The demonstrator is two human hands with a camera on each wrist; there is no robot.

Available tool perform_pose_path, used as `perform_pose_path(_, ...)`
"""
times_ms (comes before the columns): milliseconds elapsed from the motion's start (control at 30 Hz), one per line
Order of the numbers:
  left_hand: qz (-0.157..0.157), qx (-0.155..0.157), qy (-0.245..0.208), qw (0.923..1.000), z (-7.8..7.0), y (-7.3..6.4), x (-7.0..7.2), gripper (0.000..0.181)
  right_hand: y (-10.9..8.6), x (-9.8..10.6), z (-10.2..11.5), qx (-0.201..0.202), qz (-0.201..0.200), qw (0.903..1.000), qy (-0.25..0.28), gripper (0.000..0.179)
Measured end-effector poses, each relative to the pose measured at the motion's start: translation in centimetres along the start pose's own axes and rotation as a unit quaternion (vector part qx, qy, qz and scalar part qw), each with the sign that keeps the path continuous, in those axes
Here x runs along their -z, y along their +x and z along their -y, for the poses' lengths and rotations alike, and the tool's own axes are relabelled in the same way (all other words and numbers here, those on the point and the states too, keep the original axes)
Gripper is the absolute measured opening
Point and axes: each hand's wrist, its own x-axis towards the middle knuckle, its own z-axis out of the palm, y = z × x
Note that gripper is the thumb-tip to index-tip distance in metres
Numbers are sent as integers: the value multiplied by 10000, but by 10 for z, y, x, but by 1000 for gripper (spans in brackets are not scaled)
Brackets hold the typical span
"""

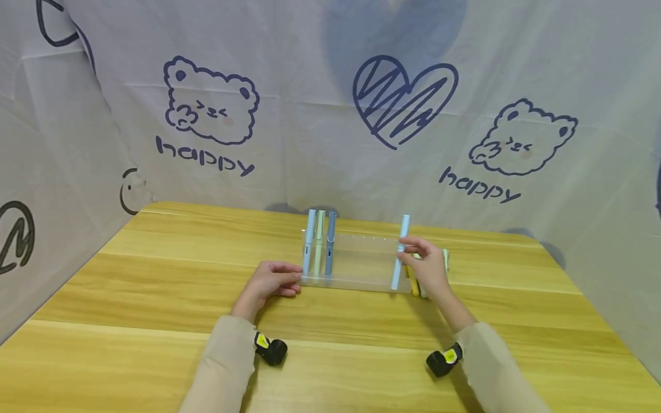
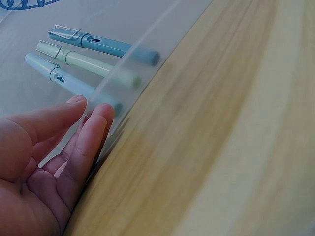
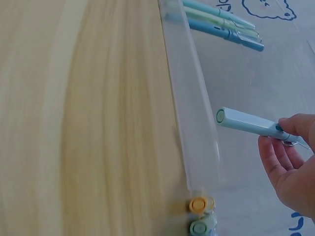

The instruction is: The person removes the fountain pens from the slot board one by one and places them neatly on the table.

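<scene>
A clear pen stand with a front lip stands on the table. At its left end a light blue pen, a pale green pen and a darker blue pen lean side by side. My left hand holds the stand's lower left corner, thumb and fingertips at the edge. Between thumb and fingers, my right hand pinches another light blue pen, upright and slightly tilted before the stand's right end. Its lower end shows above the lip in the right wrist view.
Beside the stand's right end are more pens, among them a yellow one and a green-ended one, partly behind my right hand. A printed cloth hangs behind the wooden table.
</scene>
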Motion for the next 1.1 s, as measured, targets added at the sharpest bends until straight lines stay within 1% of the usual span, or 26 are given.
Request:
perform_pose_path(100, 10, -17, -9, 10000, 0, 0, 1, 26, -2, 5, 0, -52, -36, 10000, -65, 26)
perform_pose_path(300, 8, -21, -5, 10000, 0, 1, 1, 26, 0, 20, -6, -210, -135, 9992, -297, 28)
perform_pose_path(333, 8, -20, -7, 10000, 0, 1, 1, 26, 1, 24, -10, -207, -158, 9992, -313, 28)
perform_pose_path(400, 5, -10, -10, 10000, 0, 1, 1, 26, 1, 29, -12, -169, -199, 9992, -296, 28)
perform_pose_path(467, 7, -5, -8, 10000, 0, 1, 1, 26, 4, 36, -20, -96, -223, 9993, -268, 28)
perform_pose_path(633, 3, -6, -5, 10000, -1, 0, 1, 26, 18, 56, -58, -1, -326, 9992, -237, 25)
perform_pose_path(733, -4, -1, -5, 10000, -1, 0, 0, 26, 24, 65, -73, 53, -367, 9989, -277, 28)
perform_pose_path(800, -9, 4, -1, 10000, -1, 0, 0, 26, 26, 69, -79, 101, -469, 9984, -298, 29)
perform_pose_path(933, -23, 7, 12, 10000, -1, -1, 0, 26, 31, 78, -92, 166, -628, 9974, -305, 27)
perform_pose_path(1100, -38, -9, -1, 10000, 0, 0, 0, 26, 34, 89, -100, 82, -755, 9969, -209, 26)
